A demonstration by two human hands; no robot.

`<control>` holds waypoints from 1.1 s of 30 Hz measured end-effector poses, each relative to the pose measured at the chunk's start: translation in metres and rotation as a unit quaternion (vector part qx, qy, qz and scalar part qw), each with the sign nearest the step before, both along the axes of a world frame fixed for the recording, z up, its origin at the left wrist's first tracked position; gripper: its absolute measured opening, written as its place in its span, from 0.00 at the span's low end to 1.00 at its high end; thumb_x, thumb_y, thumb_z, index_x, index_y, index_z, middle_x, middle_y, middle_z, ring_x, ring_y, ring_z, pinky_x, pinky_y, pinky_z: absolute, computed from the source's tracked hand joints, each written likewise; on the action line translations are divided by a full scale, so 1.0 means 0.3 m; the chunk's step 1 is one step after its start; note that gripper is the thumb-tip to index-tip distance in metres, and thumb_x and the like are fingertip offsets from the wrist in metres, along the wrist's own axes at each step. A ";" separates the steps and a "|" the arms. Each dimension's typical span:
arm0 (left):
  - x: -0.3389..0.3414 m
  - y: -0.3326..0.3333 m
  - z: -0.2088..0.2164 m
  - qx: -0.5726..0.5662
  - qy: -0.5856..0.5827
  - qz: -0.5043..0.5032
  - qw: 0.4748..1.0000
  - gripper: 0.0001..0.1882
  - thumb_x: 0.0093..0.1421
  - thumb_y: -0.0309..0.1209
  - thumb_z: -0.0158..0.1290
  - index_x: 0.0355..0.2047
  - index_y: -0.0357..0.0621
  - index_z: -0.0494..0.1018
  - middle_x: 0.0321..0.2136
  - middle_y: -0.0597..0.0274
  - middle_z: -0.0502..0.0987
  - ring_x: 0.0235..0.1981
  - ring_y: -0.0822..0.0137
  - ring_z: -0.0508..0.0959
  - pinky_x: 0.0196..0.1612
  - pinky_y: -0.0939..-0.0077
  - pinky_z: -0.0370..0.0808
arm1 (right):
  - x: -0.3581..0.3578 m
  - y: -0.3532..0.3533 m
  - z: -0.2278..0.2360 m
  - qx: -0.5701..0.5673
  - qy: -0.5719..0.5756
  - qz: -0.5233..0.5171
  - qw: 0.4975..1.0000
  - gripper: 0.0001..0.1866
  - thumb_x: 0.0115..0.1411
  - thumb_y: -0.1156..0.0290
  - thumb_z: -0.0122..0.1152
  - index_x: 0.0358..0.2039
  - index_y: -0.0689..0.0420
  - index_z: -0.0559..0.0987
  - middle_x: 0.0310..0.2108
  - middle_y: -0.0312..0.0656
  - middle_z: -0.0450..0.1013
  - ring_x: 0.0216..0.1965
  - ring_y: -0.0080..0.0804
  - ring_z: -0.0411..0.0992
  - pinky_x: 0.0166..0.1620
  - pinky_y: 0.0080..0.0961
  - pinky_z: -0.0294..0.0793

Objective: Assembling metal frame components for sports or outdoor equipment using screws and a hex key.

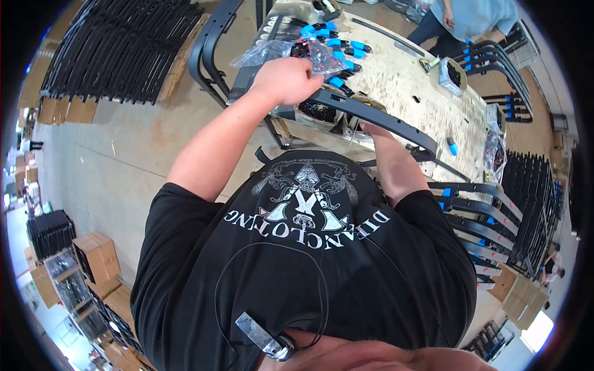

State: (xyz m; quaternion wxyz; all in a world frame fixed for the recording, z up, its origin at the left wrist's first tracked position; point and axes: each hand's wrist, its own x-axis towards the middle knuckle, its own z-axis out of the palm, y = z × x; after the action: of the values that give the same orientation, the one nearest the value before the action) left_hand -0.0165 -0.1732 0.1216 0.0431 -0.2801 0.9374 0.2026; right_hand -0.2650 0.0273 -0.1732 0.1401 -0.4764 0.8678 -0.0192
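At the top centre of the frame, the left hand (286,80) reaches to a clear plastic bag (331,60) of small dark and red parts; its fingertips are hidden, so I cannot tell whether they pinch anything. The right hand (370,128), right of centre, is partly hidden behind a curved black metal frame tube (385,119), and its grip cannot be told either. The tube runs across the near edge of a worn, pale workbench (396,74). Blue-and-black plastic fittings (359,46) lie just beyond the bag. Toward the upper right stands an open box (450,90) of black parts, near a co-worker in a blue shirt (486,13). Stacked black frames (117,49) fill the upper left.
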 end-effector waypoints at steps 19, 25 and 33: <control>0.021 -0.007 -0.009 -0.009 0.030 0.000 1.000 0.24 0.61 0.50 0.48 0.39 0.44 0.82 0.39 0.52 0.84 0.43 0.49 0.82 0.46 0.55 0.78 | -0.029 0.008 0.066 0.027 -0.132 -0.101 0.986 0.17 0.68 0.63 0.50 0.52 0.54 0.78 0.48 0.48 0.79 0.48 0.45 0.78 0.51 0.40 0.77; 0.025 -0.008 -0.019 -0.003 0.043 0.000 0.999 0.22 0.62 0.51 0.51 0.37 0.46 0.81 0.33 0.53 0.83 0.40 0.48 0.81 0.44 0.55 0.77 | -0.034 -0.010 0.055 0.023 -0.057 -0.043 0.997 0.17 0.69 0.66 0.47 0.54 0.58 0.76 0.47 0.49 0.79 0.43 0.41 0.76 0.46 0.34 0.77; 0.023 -0.009 -0.025 -0.010 0.053 0.002 0.999 0.22 0.61 0.52 0.51 0.36 0.46 0.81 0.33 0.53 0.83 0.39 0.48 0.82 0.43 0.55 0.78 | -0.040 -0.007 0.059 0.016 0.048 0.029 0.998 0.18 0.71 0.70 0.42 0.56 0.62 0.72 0.45 0.50 0.78 0.37 0.35 0.73 0.40 0.26 0.76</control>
State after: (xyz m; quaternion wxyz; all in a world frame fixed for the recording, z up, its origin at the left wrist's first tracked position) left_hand -0.0097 -0.1758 0.1141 -0.0098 -0.2716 0.9396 0.2080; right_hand -0.2770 0.0252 -0.1556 0.1065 -0.4990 0.8598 0.0218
